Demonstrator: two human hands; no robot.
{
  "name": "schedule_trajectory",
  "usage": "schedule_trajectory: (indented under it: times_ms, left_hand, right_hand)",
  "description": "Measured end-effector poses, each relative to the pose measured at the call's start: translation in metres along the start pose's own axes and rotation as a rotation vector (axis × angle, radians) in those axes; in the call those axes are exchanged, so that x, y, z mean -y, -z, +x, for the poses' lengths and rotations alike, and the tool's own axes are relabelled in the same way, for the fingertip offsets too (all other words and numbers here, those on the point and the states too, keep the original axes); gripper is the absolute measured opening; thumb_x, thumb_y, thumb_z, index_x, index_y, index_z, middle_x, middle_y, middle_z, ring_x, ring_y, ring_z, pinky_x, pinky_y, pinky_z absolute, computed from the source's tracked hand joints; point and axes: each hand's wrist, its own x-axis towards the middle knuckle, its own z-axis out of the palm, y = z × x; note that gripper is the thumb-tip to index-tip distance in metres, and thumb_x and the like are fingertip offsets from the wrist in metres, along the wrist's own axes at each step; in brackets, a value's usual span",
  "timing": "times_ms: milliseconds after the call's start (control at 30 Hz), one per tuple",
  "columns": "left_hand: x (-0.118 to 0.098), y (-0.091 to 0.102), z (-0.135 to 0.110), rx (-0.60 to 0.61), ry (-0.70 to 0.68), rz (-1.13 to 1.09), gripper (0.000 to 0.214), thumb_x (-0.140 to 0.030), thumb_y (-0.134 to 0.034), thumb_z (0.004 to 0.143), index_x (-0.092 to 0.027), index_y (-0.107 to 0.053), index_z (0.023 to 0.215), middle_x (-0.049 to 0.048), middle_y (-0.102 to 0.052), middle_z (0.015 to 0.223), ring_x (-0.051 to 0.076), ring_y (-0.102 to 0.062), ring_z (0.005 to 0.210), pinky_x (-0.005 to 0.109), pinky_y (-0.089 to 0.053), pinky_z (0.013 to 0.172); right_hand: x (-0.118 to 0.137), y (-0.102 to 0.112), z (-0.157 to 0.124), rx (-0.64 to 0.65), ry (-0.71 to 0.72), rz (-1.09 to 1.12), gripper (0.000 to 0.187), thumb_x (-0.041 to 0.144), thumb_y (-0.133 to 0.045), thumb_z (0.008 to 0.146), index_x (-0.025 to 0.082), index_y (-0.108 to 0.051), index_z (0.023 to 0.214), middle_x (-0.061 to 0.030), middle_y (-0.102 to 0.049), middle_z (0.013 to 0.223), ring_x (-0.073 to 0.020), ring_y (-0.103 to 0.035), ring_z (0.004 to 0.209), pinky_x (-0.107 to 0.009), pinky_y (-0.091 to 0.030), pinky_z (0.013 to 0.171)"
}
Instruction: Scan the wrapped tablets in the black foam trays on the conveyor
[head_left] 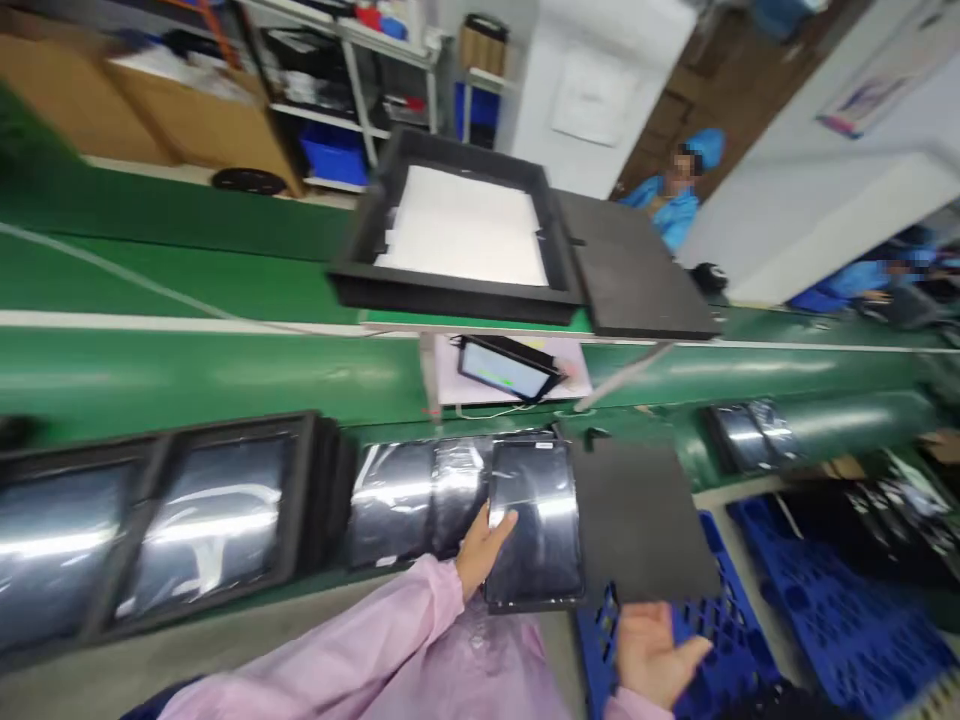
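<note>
My left hand point(480, 550) is closed on the left edge of a flat dark display panel point(535, 525), its thumb lying over the glossy front. The panel has a small white label at its top edge. To its left, more glossy film-covered panels point(394, 500) lie on the green bench. My right hand point(656, 650) is palm up with the thumb spread, just below the near edge of a dark grey foam sheet point(641, 520). Whether its fingertips touch the sheet's underside I cannot tell.
Black foam trays with panels point(206, 510) are stacked at the left. A black tray with white sheets point(469, 225) and a dark board point(637, 265) rest on a raised shelf above a lit screen point(506, 368). Blue plastic pallets point(840, 590) lie at right. A person in blue point(675, 200) is beyond.
</note>
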Motion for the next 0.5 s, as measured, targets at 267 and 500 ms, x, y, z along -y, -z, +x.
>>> schedule_trajectory:
  times_ms: [267, 500]
  left_hand:
    - [0.052, -0.171, 0.022, 0.158, 0.055, 0.022, 0.077, -0.065, -0.081, 0.078, -0.027, -0.060, 0.142, 0.0126, -0.065, 0.148, 0.034, -0.056, 0.143, 0.047, -0.044, 0.122]
    - [0.048, -0.218, 0.064, 0.219, 0.263, -0.087, 0.067, -0.057, -0.090, 0.070, -0.025, -0.073, 0.126, 0.0114, -0.076, 0.130, 0.036, -0.070, 0.124, 0.047, -0.060, 0.103]
  right_hand:
    - [-0.023, 0.013, 0.079, -0.071, -0.121, 0.609, 0.081, 0.056, -0.086, 0.078, 0.037, -0.052, 0.149, -0.0004, -0.072, 0.133, -0.0299, -0.066, 0.127, -0.048, -0.055, 0.109]
    - [-0.029, 0.212, 0.194, 0.192, -0.194, 0.502, 0.064, 0.046, -0.096, 0.068, 0.021, -0.072, 0.122, -0.0078, -0.078, 0.114, -0.0334, -0.073, 0.107, -0.045, -0.059, 0.093]
